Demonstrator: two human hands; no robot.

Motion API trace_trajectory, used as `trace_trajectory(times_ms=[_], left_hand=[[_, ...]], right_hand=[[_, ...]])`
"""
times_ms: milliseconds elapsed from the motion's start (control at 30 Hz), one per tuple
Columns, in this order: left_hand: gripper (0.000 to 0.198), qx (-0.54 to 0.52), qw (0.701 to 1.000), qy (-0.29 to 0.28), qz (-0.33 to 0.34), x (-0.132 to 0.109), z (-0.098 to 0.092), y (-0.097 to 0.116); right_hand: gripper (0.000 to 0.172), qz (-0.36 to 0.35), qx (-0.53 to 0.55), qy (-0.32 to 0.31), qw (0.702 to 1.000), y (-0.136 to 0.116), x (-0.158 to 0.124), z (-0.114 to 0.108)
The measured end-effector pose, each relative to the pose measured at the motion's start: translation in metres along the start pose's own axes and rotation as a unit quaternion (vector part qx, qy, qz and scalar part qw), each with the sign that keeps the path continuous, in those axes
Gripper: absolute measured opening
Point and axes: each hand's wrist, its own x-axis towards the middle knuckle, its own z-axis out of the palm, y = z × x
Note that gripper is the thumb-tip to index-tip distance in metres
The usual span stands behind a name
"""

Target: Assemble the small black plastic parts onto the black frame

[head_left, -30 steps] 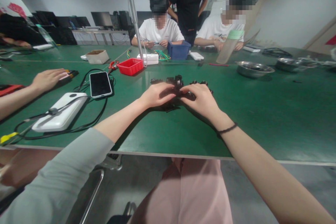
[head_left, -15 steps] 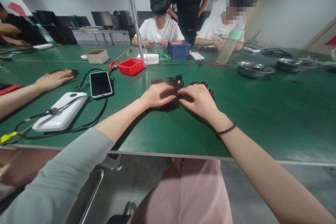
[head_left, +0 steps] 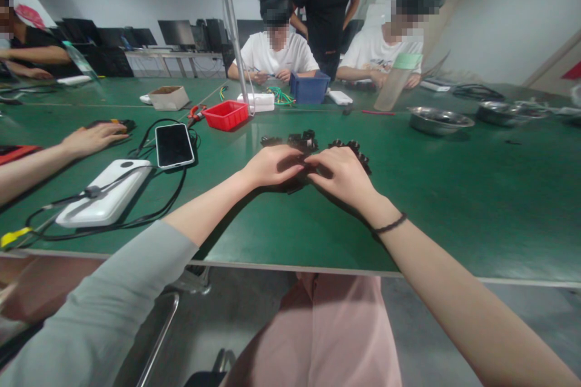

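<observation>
My left hand (head_left: 271, 166) and my right hand (head_left: 342, 174) meet over the green table (head_left: 281, 227), fingertips nearly touching. The fingers of each hand are bent into a pinch around something small and dark that I cannot make out. A flat dark piece (head_left: 298, 184) shows below the left fingers. Just beyond my hands lie several small black parts (head_left: 310, 139), with more black parts (head_left: 364, 161) around the far side of the right hand. Their kind is too small and blurred to tell.
To the left are a phone (head_left: 174, 145), a white power bank (head_left: 105, 193) with black cables and another person's hand (head_left: 97, 136). A red bin (head_left: 226, 115), a blue bin (head_left: 309, 87), a bottle (head_left: 396, 86) and a metal bowl (head_left: 439, 121) stand farther back. People sit opposite.
My right hand has shifted very slightly left, toward my left hand, which stays in place. At the far left a person has leaned farther into view.
</observation>
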Motion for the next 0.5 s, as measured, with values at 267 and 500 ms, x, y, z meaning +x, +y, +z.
trace_trajectory(times_ms=[267, 500], left_hand=[[0.030, 0.006, 1.000, -0.004, 0.004, -0.0005, -0.0002, 0.0001], [0.031, 0.022, 1.000, -0.009, 0.003, -0.0007, 0.0000, 0.0011]], right_hand=[[0.023, 0.013, 0.009, 0.007, 1.000, 0.0006, 0.0000, 0.0014], [0.030, 0.023, 0.013, 0.021, 0.999, 0.0021, -0.0001, 0.0043]])
